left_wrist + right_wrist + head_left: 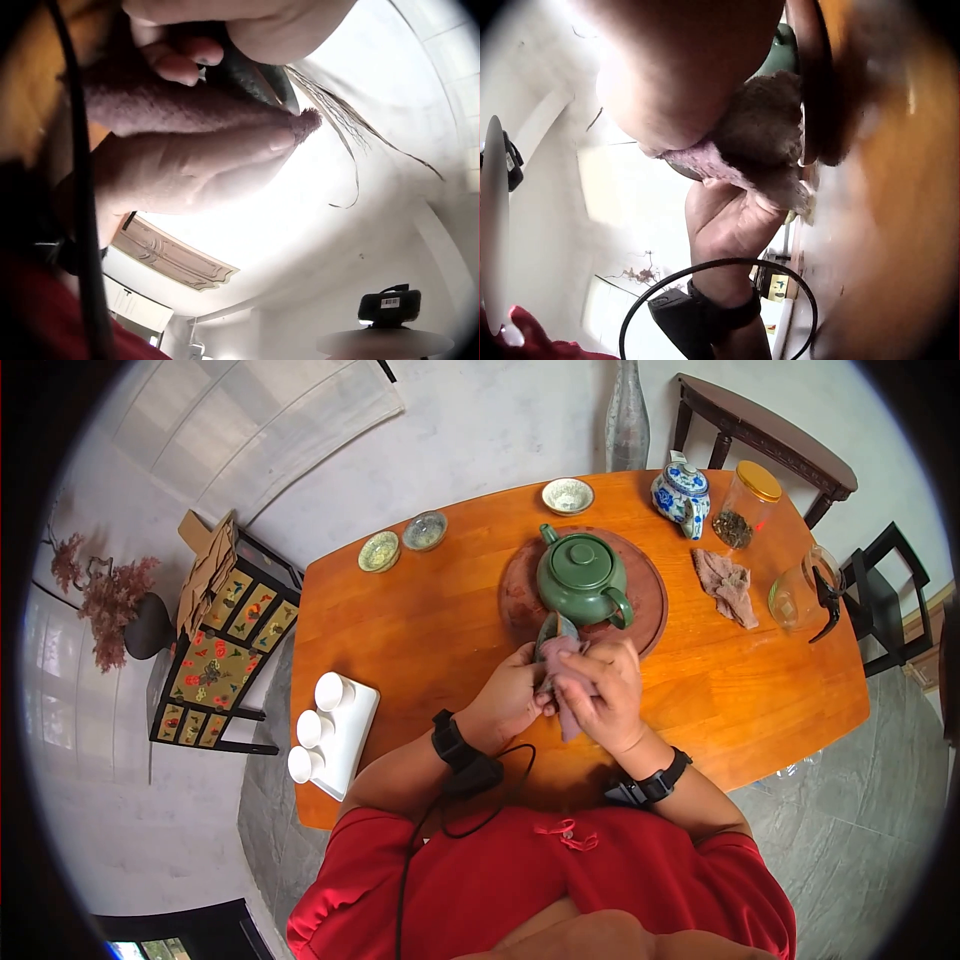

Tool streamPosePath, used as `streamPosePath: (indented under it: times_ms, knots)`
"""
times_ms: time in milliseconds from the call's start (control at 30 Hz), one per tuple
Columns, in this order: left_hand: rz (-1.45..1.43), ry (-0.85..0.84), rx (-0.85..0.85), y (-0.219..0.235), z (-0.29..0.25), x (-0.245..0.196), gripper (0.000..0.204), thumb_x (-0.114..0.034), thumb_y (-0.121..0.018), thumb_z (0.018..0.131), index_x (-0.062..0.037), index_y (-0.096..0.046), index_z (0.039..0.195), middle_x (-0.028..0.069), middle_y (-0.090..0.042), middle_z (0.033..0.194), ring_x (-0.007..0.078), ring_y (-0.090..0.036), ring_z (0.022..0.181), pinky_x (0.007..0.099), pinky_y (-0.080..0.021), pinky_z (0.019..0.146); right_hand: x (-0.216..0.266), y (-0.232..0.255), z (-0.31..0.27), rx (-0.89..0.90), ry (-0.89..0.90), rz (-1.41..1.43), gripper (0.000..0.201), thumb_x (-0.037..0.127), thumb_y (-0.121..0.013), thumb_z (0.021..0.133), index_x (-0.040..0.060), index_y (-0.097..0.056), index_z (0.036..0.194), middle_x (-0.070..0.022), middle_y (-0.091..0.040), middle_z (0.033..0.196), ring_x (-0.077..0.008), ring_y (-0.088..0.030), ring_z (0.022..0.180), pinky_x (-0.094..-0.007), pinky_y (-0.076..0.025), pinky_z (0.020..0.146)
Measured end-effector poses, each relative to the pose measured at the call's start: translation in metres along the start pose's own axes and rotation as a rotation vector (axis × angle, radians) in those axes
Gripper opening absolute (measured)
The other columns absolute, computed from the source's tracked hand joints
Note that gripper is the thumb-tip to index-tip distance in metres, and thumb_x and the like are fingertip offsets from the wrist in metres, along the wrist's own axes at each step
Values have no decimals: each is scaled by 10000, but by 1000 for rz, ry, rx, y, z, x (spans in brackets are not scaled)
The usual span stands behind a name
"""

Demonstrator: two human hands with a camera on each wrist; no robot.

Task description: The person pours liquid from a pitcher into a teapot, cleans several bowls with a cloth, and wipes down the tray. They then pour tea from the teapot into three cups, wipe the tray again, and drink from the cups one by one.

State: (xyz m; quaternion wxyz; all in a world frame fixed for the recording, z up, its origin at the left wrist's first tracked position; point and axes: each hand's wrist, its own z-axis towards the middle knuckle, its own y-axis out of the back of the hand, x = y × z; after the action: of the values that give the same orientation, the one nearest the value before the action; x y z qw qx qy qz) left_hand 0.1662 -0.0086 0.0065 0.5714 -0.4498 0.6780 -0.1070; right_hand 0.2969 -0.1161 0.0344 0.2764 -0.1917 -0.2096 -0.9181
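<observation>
In front of my body, my left hand (508,698) grips a small dark bowl (556,626), tilted on its side. My right hand (612,695) holds a pinkish cloth (563,660) bunched against the bowl. The cloth (761,124) covers much of the bowl in the right wrist view. In the left wrist view, part of the bowl's dark side (251,79) shows between the fingers and the cloth. Just beyond the hands, a green teapot (582,575) with its lid on stands on a round reddish-brown tray (650,595).
Two patterned bowls (379,552) stand at the back left, another bowl (568,496) at the back. Three white cups (333,691) lie on a white holder at left. At right are a blue-and-white pot (682,492), a yellow-lidded jar (745,510), a crumpled cloth (725,585) and a glass pitcher (795,600).
</observation>
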Motion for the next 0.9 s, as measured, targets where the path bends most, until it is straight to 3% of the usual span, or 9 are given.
streamPosePath:
  times_ms: [133, 333, 400, 533, 600, 667, 733, 833, 900]
  knots:
    - [84, 108, 48, -9, -9, -7, 172, -134, -480, 956, -131, -550, 1113, -26, -563, 775, 57, -512, 594, 218, -409, 536, -9, -4, -2, -130, -148, 1, 244, 78, -721, 731, 85, -661, 967, -62, -561, 806, -263, -529, 728, -364, -434, 656]
    - [-186, 56, -176, -13, 2, -8, 188, -79, -512, 919, -89, -505, 1106, 24, -565, 754, 79, -448, 482, 223, -363, 454, 6, -8, -4, 146, 74, 89, 303, 77, -748, 686, 102, -666, 977, -48, -568, 823, -251, -530, 721, -345, -441, 649]
    - [-136, 95, -33, 11, 11, 2, 201, -185, -444, 971, -96, -547, 1119, 0, -590, 848, 71, -522, 578, 225, -409, 495, 4, -4, -1, 133, 56, 62, 331, 76, -763, 666, 104, -666, 981, -44, -568, 836, -243, -528, 720, -337, -440, 644]
    - [-331, 186, 147, 4, 4, -5, 206, -92, -525, 919, -92, -524, 1125, 34, -586, 819, 97, -520, 559, 222, -383, 456, -9, -3, 0, -45, -43, -54, 320, 75, -761, 664, 109, -672, 969, -35, -565, 816, -235, -528, 720, -335, -439, 643]
    - [-352, 156, 76, 1, 1, -6, 213, -72, -502, 926, -100, -527, 1135, 43, -591, 829, 105, -525, 559, 220, -382, 448, -10, -2, -2, -119, -94, -70, 318, 74, -761, 661, 113, -674, 964, -29, -564, 808, -232, -527, 720, -331, -438, 642]
    - [-283, 112, -77, -18, 2, -10, 195, -55, -484, 928, -97, -521, 1115, 48, -591, 824, 101, -507, 535, 220, -370, 441, -2, 1, -1, 119, 77, -8, 306, 81, -770, 650, 120, -681, 940, -22, -561, 797, -226, -523, 716, -329, -440, 637]
    - [-214, 65, -233, -20, 4, -10, 181, -38, -465, 931, -94, -516, 1095, 53, -590, 819, 97, -488, 510, 220, -359, 434, 6, -3, 2, 170, 105, 26, 289, 98, -773, 649, 123, -686, 923, -18, -563, 802, -221, -520, 713, -327, -443, 636]
    - [-126, 29, -130, -4, 8, -6, 217, -129, -416, 977, -86, -549, 1142, 18, -588, 862, 60, -481, 530, 203, -368, 461, 3, -1, 2, 115, 35, 3, 264, 110, -763, 673, 112, -692, 927, -28, -569, 800, -231, -520, 696, -329, -447, 640]
    - [-295, 136, 48, 2, 4, -11, 206, -79, -527, 918, -71, -496, 1122, 60, -598, 829, 89, -491, 485, 218, -378, 435, -3, 4, 4, 65, -20, -20, 261, 93, -757, 678, 108, -691, 931, -37, -569, 792, -235, -522, 696, -326, -447, 637]
